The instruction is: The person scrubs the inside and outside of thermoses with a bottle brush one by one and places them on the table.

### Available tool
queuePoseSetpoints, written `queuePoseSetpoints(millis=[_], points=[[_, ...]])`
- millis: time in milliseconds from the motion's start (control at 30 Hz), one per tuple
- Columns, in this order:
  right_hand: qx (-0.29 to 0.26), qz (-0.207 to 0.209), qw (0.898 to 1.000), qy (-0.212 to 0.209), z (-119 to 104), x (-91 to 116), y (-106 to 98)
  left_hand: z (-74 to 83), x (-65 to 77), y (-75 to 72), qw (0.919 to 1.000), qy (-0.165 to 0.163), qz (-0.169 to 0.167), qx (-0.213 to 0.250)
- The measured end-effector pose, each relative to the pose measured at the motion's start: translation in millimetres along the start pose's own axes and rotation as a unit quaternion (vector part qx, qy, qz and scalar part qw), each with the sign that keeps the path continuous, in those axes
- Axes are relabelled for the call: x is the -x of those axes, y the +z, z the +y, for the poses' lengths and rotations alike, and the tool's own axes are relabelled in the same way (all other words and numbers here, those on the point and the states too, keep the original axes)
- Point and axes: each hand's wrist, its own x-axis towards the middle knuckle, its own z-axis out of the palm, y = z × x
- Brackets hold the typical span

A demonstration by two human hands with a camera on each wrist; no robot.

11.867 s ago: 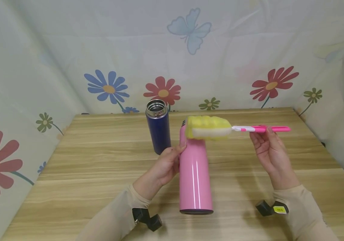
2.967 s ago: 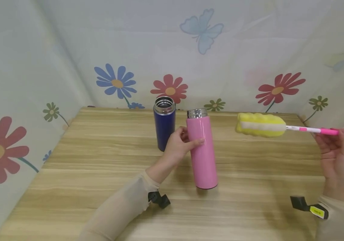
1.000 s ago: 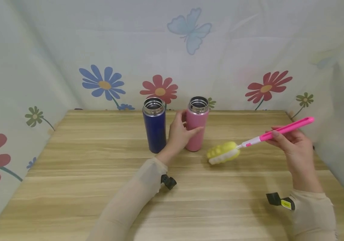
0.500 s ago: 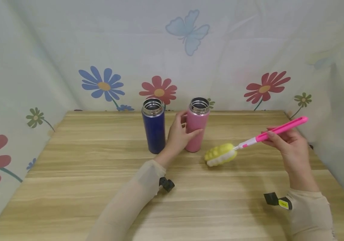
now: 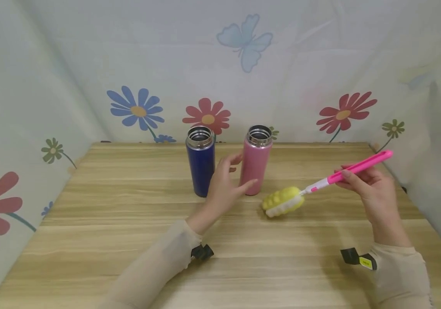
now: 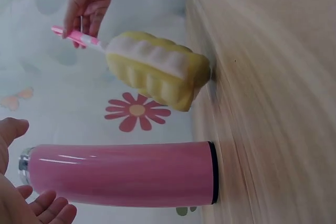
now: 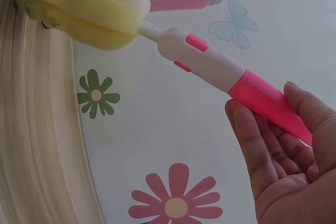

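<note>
Pale fabric backdrop (image 5: 293, 77) is hung at the back & both sides, printed w/ red, blue & green flowers plus a faint butterfly (image 5: 244, 42); soft creases are seen, & prints at far R are faded or cropped by the frame. Below, a wood-grain table (image 5: 266, 274) is seen, streaked L to R, its near edge cut off. Beige sleeves (image 5: 150, 266) are cropped at the bottom of the head view.

Pink bottle (image 5: 256, 165) is stood upright twd the back of the table, steel mouth exposed, interior too dark to make out; in the R wrist view only its upper part is shown. Navy bottle (image 5: 200, 169) is stood upright to its L, a gap btwn them; its lower R side is partly hidden by the left hand (image 5: 224, 184). That hand is spread wide beside the pink bottle, thumb across its front; whether it's touched can't be told. In the L wrist view the hand is cut off.

Brush (image 5: 320, 183) is held at its pink handle by the right hand (image 5: 375, 193), pinched btwn thumb & fingers, tilted w/ yellow-white sponge head (image 5: 284, 201) low, near the pink bottle's base. Whether the sponge tip is rested on wood is hard to tell. Small black cameras (image 5: 202, 252) are worn at both wrists; yellow label (image 5: 367, 262) on the R one is unreadable.
</note>
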Motion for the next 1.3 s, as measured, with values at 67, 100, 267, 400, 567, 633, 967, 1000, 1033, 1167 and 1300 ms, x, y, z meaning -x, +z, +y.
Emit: queuePoseSetpoints(millis=[67, 100, 267, 400, 567, 633, 967, 1000, 1033, 1167, 1300], points=[[-0.001, -0.005, 1.0, 0.001, -1.0, -0.4, 0.7, 2.1, 5.2, -5.2, 0.9997, 0.019, 0.01, -0.012], [-0.001, -0.007, 1.0, 0.0, -1.5, -0.6, 1.2, 2.5, 7.6, -7.6, 0.9994, 0.027, 0.015, -0.016], [-0.011, -0.023, 1.0, -0.011, -4.3, -0.6, 4.8, 3.4, 18.0, -19.8, 0.9954, 0.067, 0.063, -0.025], [-0.013, -0.028, 0.999, -0.019, -7.6, 0.7, 8.4, 4.5, 24.3, -31.6, 0.9905, 0.078, 0.109, -0.03], [-0.008, -0.023, 1.0, -0.02, -12.3, 3.1, 12.2, 0.6, 27.0, -47.1, 0.9812, 0.075, 0.176, -0.024], [-0.004, -0.02, 1.0, -0.019, -14.3, 3.8, 13.4, -3.5, 26.2, -51.8, 0.9784, 0.064, 0.195, -0.022], [-0.008, -0.016, 1.0, -0.019, -21.8, 8.0, 14.7, -33.5, 21.6, -63.1, 0.9847, -0.044, 0.165, 0.03], [-0.011, -0.018, 1.0, -0.021, -22.2, 8.0, 14.8, -37.4, 21.0, -63.5, 0.9854, -0.059, 0.156, 0.034], [-0.014, -0.02, 0.999, -0.023, -22.7, 8.0, 14.8, -41.5, 20.3, -63.8, 0.9856, -0.077, 0.146, 0.037], [-0.018, -0.023, 0.999, -0.024, -23.7, 8.0, 16.0, -57.5, 17.0, -64.7, 0.9818, -0.144, 0.112, 0.052], [-0.018, -0.02, 0.999, -0.021, -24.2, 8.4, 18.0, -68.6, 14.0, -66.3, 0.9794, -0.169, 0.094, 0.059]])
